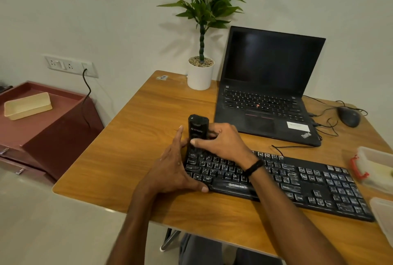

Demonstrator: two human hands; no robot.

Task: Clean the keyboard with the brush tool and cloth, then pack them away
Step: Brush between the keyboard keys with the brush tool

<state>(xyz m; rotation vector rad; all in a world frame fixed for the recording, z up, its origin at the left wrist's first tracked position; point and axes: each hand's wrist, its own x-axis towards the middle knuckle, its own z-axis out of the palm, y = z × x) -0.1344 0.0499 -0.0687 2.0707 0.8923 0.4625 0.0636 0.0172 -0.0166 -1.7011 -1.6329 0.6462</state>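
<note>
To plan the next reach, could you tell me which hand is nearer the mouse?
Right. The right hand grips the brush tool well left of the mouse; the left hand lies farther left, at the keyboard's end.

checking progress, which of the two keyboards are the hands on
The separate keyboard nearest the person, not the laptop's own: the left hand rests on its left end, the right hand holds the brush tool there.

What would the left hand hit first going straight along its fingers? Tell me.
Probably the white plant pot at the wooden table's far edge. The left hand would pass just left of the black brush tool, though depth is unclear.
</note>
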